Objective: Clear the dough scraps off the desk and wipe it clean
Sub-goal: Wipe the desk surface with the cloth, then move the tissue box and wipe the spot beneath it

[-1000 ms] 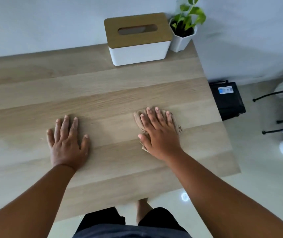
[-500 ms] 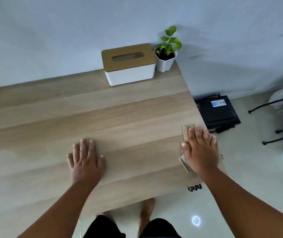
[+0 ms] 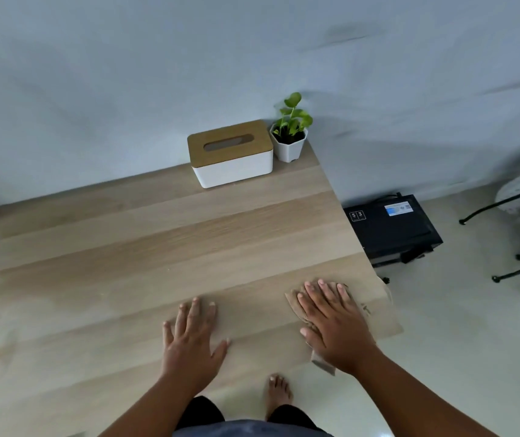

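Note:
My right hand (image 3: pixel 334 323) presses flat on a tan wiping cloth (image 3: pixel 293 302) near the front right corner of the light wooden desk (image 3: pixel 157 247). The cloth shows around my fingers and hangs a little over the front edge under my wrist. My left hand (image 3: pixel 194 339) rests flat on the desk to the left of it, fingers spread, holding nothing. I see no dough scraps on the wood.
A white tissue box with a wooden lid (image 3: pixel 230 152) and a small potted plant (image 3: pixel 290 134) stand at the desk's back right corner by the wall. A black box (image 3: pixel 391 228) sits on the floor right of the desk. Black chair legs (image 3: pixel 511 234) stand further right.
My right hand slid the cloth right toward the desk's right edge, then back a little to the left. The camera view tilted up; my left hand stayed flat on the wood.

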A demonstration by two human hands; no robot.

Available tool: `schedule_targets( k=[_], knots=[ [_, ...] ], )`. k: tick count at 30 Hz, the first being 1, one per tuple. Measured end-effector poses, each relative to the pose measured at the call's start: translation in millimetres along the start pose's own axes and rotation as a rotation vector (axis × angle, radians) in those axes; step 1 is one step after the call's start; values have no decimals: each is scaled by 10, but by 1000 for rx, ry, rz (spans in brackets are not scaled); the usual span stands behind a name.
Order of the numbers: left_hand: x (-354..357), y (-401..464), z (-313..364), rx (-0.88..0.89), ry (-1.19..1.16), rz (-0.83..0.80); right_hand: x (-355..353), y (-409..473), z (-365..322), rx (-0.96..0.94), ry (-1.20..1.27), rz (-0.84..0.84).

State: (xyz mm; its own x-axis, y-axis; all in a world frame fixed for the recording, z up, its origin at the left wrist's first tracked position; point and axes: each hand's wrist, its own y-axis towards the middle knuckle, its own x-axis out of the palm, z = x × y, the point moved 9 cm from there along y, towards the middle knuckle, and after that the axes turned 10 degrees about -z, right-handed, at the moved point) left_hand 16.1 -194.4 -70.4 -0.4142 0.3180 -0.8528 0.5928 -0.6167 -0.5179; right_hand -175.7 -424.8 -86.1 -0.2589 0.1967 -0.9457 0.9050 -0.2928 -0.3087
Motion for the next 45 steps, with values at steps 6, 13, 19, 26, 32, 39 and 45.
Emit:
schedule_targets(
  k=[6, 13, 19, 26, 32, 39, 45],
  knots=[
    [51, 66, -37, -50, 30, -85, -19, -119, 343, 10, -49, -36],
    [-146, 219, -75, -73, -24, -77, -131, -45, 424, 52, -22, -25],
    [-272, 290, -55, -13, -39, -20, -330, 71, 370, 157, 88, -33],
    [-478, 569, -185, 26, -86, 26, -644, 644, -87, 144, 306, -82],
    [-814, 1055, -357, -33, -250, -11, -905, 1132, -297, 200, 573, -29],
    [-1476, 1547, -443, 7, -532, 113, -1408, 1662, -136, 322, 885, 138],
    [-1975, 1920, -524, 12, -598, 238, -1597, 2123, 234, 325, 1066, 228]
  ],
)
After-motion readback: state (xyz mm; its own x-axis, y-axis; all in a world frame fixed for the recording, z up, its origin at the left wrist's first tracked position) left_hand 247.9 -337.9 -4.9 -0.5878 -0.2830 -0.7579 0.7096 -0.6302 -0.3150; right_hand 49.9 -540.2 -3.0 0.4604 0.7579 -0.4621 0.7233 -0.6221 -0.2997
